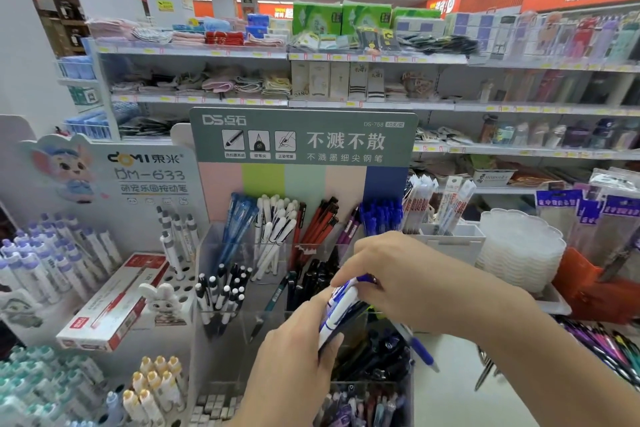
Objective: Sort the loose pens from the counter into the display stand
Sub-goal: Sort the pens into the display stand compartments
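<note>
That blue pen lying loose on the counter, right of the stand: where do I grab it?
Pinch the blue pen at its bare lower barrel from above with the right hand; its upper end runs under that wrist, and the acrylic stand crowds its left.

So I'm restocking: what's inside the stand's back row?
The clear display stand holds blue pens, white pens, red pens and blue-capped pens; the hands cover the lower right.
</note>
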